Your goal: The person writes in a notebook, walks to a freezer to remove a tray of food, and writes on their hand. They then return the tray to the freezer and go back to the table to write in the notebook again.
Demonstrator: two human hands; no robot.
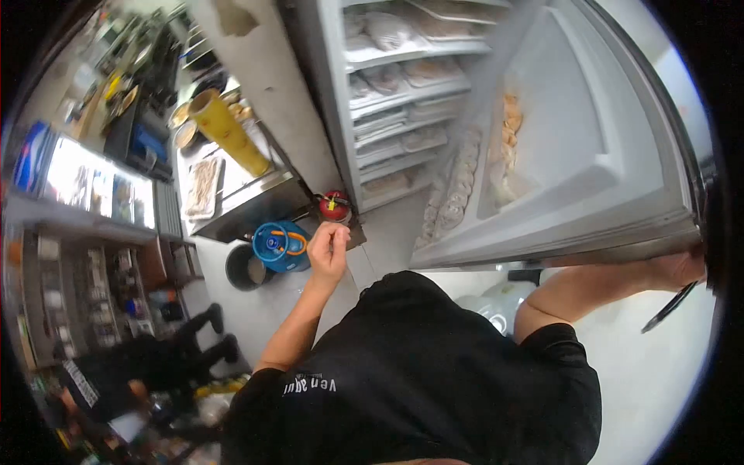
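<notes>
While the left hand (331, 246), curled closed around nothing visible, lies left of the open fridge door (573, 132), the right hand (683, 270) is nearer, at its near right edge, its grip too hidden to tell.

A commercial kitchen, shown by the food-filled upright freezer (407, 101), gas cylinder (280, 246) and steel counter (252, 203).

Left hand (328, 249) loosely curled.
</notes>
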